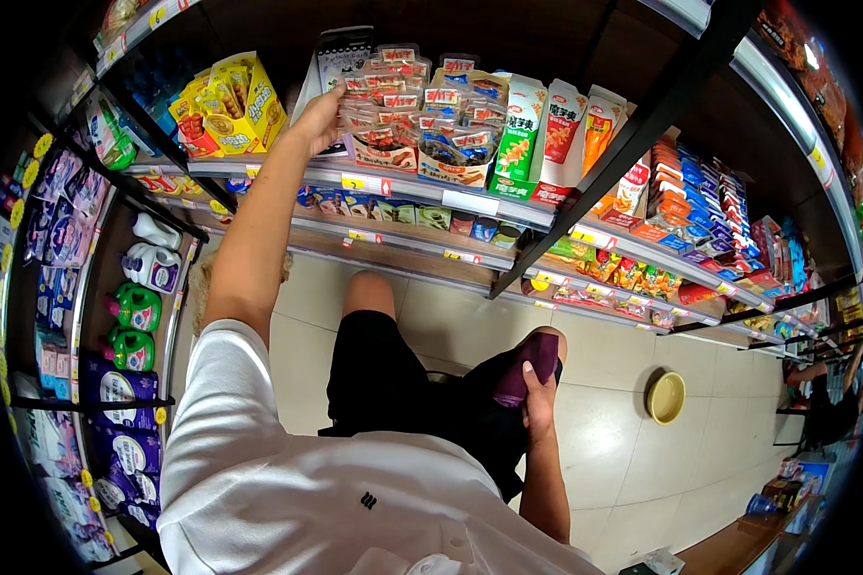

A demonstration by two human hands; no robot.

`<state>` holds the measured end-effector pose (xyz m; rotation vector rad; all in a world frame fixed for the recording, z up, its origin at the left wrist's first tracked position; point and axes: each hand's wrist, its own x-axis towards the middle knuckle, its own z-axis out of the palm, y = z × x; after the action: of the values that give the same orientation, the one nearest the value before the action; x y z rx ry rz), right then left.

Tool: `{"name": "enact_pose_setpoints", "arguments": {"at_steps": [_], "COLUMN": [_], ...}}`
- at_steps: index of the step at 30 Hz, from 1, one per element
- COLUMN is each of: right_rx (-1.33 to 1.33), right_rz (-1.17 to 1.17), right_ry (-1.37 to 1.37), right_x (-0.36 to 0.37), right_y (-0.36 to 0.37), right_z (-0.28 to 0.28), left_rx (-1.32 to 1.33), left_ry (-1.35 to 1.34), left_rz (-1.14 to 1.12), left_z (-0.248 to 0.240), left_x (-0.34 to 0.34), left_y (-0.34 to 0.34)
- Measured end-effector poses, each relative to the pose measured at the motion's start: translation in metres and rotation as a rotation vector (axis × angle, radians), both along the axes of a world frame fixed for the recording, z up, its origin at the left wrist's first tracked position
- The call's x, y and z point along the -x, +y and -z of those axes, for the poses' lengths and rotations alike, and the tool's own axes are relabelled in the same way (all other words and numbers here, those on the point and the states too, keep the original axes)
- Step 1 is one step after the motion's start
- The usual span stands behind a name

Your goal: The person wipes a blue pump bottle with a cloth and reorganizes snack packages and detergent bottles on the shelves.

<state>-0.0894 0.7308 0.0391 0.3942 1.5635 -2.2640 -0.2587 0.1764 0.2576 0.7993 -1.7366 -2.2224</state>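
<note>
The left hand (318, 125), grip unclear, is nearer the packs (393, 101), just rightward; the right hand (539, 398) clutches purple cloth (544, 355).

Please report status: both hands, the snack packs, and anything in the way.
Left hand at snack packs, grip unclear. Right hand holds purple cloth. Black post farther right, not blocking left hand.

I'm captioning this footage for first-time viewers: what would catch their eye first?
Probably the dark purple folded cloth gripped in the right hand, right of centre. Next, the left hand, stretched up to the left edge of a pile of clear plastic packets with red-and-white labels on the grey-edged shelf. Then the round pale-yellow basin on the cream tiled floor at right.
</note>
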Motion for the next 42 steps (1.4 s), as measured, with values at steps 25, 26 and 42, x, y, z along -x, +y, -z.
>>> {"name": "enact_pose_setpoints", "arguments": {"at_steps": [25,26,42], "right_rx": [0.030,0.053,0.348], "right_rz": [0.015,0.016,-0.031], "right_ry": [-0.053,-0.078,-0.125], "right_x": [-0.001,-0.001,0.005], "right_y": [0.001,0.000,-0.003], "right_z": [-0.002,-0.011,-0.007], "left_rx": [0.875,0.700,1.022], "left_ry": [0.234,0.059,-0.273], "left_rz": [-0.232,-0.090,0.859], "left_z": [0.205,0.238,0.252], "left_x": [-0.228,-0.259,-0.269], "left_y": [0.190,0.216,0.254]}}
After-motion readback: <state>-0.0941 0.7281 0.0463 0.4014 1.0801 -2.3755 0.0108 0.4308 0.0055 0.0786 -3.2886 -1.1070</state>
